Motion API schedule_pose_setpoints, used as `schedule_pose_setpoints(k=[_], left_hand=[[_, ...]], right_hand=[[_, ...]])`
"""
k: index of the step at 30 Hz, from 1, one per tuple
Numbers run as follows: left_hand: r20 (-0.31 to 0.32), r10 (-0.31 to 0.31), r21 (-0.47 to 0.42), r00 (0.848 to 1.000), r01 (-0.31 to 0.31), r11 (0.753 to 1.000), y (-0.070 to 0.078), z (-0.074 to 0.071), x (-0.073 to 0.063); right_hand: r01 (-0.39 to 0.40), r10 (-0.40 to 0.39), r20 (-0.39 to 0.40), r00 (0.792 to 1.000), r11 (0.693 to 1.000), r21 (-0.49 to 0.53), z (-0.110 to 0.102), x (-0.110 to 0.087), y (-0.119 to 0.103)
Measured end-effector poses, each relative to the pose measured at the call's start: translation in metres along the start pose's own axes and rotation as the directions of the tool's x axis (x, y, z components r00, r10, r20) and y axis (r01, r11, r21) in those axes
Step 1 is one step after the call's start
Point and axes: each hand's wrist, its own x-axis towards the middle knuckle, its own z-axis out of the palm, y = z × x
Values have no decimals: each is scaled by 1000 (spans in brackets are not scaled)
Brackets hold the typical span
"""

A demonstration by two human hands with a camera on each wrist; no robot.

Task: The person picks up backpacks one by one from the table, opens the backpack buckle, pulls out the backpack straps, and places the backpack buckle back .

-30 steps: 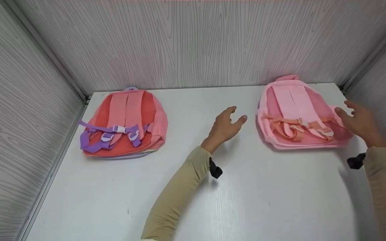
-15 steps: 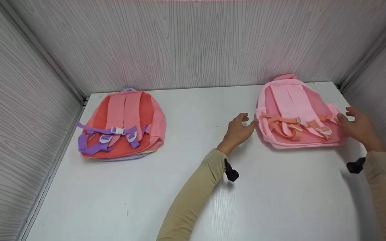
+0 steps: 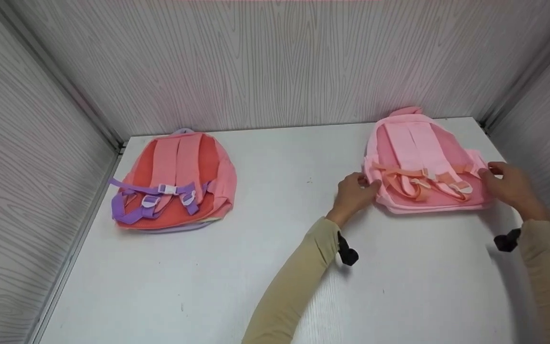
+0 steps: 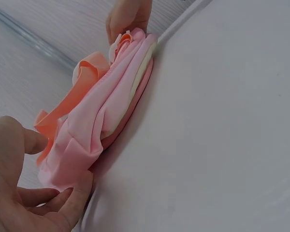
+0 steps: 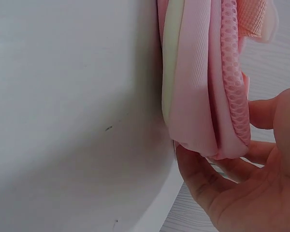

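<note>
A pink backpack [image 3: 411, 143] lies straps-up at the right rear of the white table, with orange webbing and pale buckles across its lower part. My left hand [image 3: 355, 195] holds its lower left side; in the left wrist view the thumb lies by the orange strap [image 4: 70, 104] and the fingers bend in at the bag's edge. On the opposite side my right hand [image 3: 511, 187] grips the bag, thumb against the mesh back panel [image 5: 234, 72] and fingers curled around the edge, partly hidden beneath it.
A coral-red backpack [image 3: 163, 162] with purple straps lies straps-up at the table's left rear. Wood-grain panels [image 3: 275, 62] stand behind and at both sides of the white table [image 3: 198, 286].
My left hand has moved right across the table to the pink backpack's left side. The right hand has come down slightly and closed on the bag's right side. The bag has barely moved.
</note>
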Motion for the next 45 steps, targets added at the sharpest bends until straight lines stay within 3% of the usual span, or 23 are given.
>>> schedule_pose_setpoints(k=[7,16,25,33,45], left_hand=[[-21,-2,15,1000,2,1000,4,9,-4],[-32,-37,17,999,38,999,5,8,-5],[-26,-47,-9,999,47,999,3,-3,-4],[-20,-91,-6,996,91,996,6,-12,-8],[3,-60,12,998,60,998,3,-31,-19]], right_hand=[[35,-35,9,999,999,5,1,-2,3],[20,-20,17,1000,1000,-1,2,-2,2],[97,-97,-11,995,995,35,4,-4,4],[35,-41,80,996,997,70,5,-9,-5],[71,-77,99,992,995,64,11,-15,-17]])
